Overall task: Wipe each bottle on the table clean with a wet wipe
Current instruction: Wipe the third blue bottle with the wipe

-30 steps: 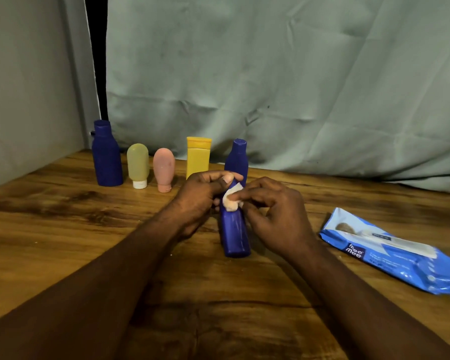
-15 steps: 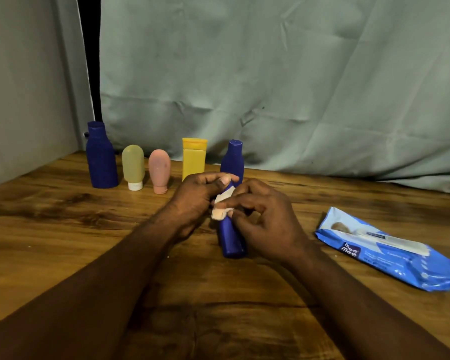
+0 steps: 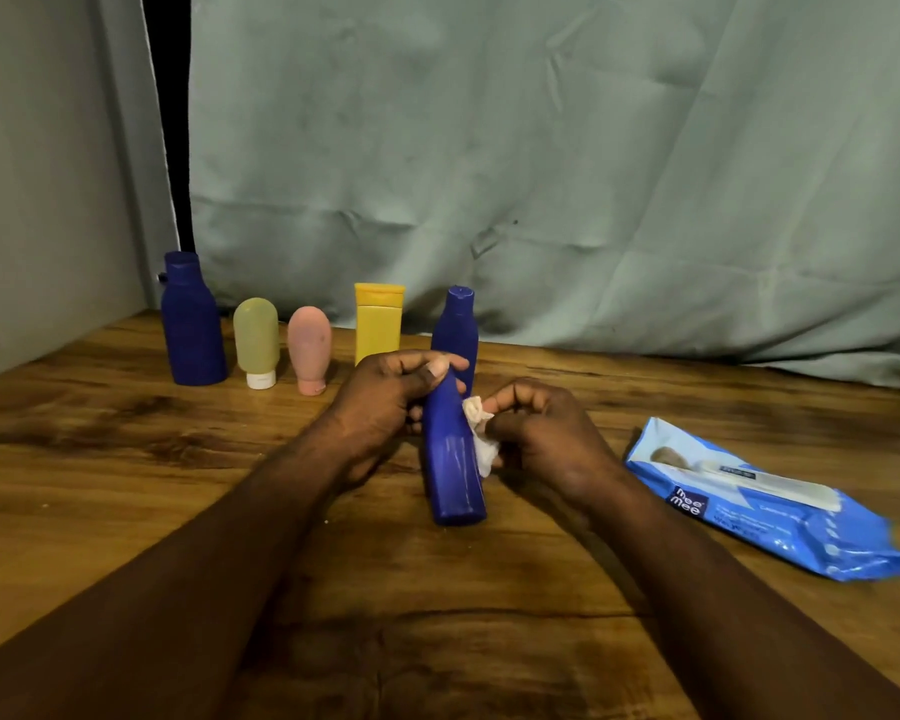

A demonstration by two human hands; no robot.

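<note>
Wiping the slim blue plastic bottle [image 3: 450, 459] is the step in hand. The bottle is leaning in the middle of the wooden tabletop [image 3: 126, 485], its base resting on the wood. The left hand [image 3: 385, 402] is gripping the neck and cap end, fingers curled round it. The right hand [image 3: 546, 439] is pinching a crumpled white wet wipe [image 3: 481, 433] against the bottle's right side.

To do this well, I judge the left hand should be turning the bottle while the right is drawing the wipe down towards the base, so that every face is getting covered. The cap, hidden under the fingers, is needing a pass too.

A row of five other plastic bottles [image 3: 379, 322] is standing at the back, and a blue pack of wipes [image 3: 770, 501] is lying to the right.
</note>
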